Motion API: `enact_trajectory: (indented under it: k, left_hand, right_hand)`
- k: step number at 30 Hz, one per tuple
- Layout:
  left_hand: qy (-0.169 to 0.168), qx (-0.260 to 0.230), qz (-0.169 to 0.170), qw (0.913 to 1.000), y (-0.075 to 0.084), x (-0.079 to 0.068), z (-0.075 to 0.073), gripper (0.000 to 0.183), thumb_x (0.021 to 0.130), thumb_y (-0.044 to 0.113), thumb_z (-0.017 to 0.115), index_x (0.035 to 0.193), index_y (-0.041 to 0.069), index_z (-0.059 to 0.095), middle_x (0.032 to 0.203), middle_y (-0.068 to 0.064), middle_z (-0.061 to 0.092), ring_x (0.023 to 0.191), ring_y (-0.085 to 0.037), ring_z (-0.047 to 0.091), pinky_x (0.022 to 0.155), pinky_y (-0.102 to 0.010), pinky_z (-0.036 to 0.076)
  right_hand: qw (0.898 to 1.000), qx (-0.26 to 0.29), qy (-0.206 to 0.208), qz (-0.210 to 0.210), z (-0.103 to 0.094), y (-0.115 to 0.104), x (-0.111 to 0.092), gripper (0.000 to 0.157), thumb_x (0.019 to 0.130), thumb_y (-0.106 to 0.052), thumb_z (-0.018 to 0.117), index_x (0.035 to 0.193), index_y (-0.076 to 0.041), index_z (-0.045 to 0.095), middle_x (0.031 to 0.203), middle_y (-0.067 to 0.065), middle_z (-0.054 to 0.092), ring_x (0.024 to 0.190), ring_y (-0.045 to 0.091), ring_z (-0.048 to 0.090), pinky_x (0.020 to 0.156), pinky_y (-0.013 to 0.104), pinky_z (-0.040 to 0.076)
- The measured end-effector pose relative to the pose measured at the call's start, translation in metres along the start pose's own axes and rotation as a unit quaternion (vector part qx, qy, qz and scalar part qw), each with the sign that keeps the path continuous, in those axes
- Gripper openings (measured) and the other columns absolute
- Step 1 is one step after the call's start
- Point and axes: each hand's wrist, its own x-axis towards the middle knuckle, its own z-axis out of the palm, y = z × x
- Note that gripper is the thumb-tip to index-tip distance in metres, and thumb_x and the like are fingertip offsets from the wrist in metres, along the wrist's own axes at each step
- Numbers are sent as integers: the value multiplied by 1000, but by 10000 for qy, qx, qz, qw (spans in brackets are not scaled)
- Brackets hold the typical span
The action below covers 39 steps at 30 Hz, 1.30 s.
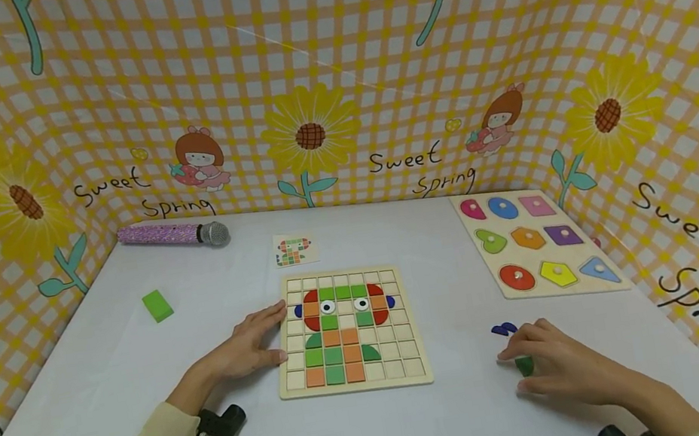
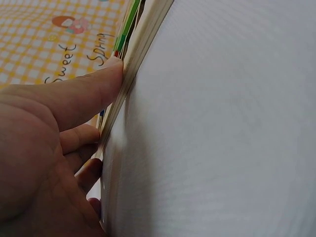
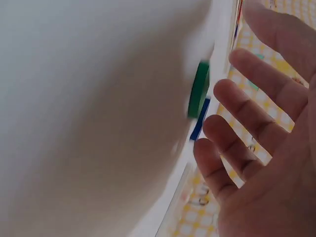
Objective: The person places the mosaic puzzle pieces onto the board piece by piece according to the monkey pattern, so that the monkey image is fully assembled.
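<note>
A wooden grid board (image 1: 356, 388) lies flat, with red, orange, green and blue tiles and two eye pieces laid as a figure. My left hand (image 1: 240, 350) rests at its left edge, thumb and fingertips against the side with fingers fairly straight. To the right of the board, my right hand (image 1: 561, 367) hovers low over a dark green curved piece (image 1: 525, 365). Its fingers are spread and loosely bent, and the right wrist view shows the green piece (image 3: 199, 90) beyond the fingertips, unheld. Small dark blue pieces (image 1: 504, 329) lie just beyond that hand.
Behind the board lies a small picture card (image 1: 296, 249) with a similar figure. A knob shape puzzle (image 1: 567, 292) is at the right back. On the left are a light green block (image 1: 157, 305) and a purple glittery microphone (image 1: 174, 234). Checked cloth walls enclose the white table.
</note>
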Motion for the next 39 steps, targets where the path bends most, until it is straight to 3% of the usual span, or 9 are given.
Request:
enact_trajectory:
  k: [10, 20, 28, 39]
  left_hand:
    - [7, 101, 52, 9999, -1, -1, -1, 79, 85, 29, 67, 149, 6, 26, 159, -11, 17, 145, -40, 12, 113, -64, 6]
    - [39, 87, 252, 9996, 2, -3, -2, 78, 86, 27, 67, 148, 2, 28, 158, -14, 18, 144, -40, 15, 112, -64, 9]
    - [11, 29, 261, 9997, 2, -3, -1, 78, 86, 25, 67, 148, 2, 27, 158, -14, 18, 143, -41, 15, 112, -64, 9]
    - [24, 66, 285, 9996, 0, -2, -1, 77, 86, 26, 67, 148, 2, 27, 158, -14, 18, 144, -41, 14, 112, -64, 8]
  right_hand:
    - [9996, -198, -17, -216, 0, 18, -12, 28, 82, -44, 69, 108, -36, 66, 105, -16, 52, 96, -3, 32, 76, 23, 43]
    - [9987, -252, -159, 422, -4, 30, -14, 31, 78, -33, 74, 108, -37, 65, 103, -17, 52, 95, 0, 35, 77, 22, 45]
    - [9989, -207, 81, 412, -4, 36, -18, 24, 78, -32, 74, 101, -36, 67, 99, -17, 55, 93, -3, 36, 76, 21, 45]
    - [9981, -130, 80, 604, -3, 41, -17, 22, 79, -26, 73, 99, -34, 68, 100, -17, 57, 93, -3, 39, 78, 19, 46]
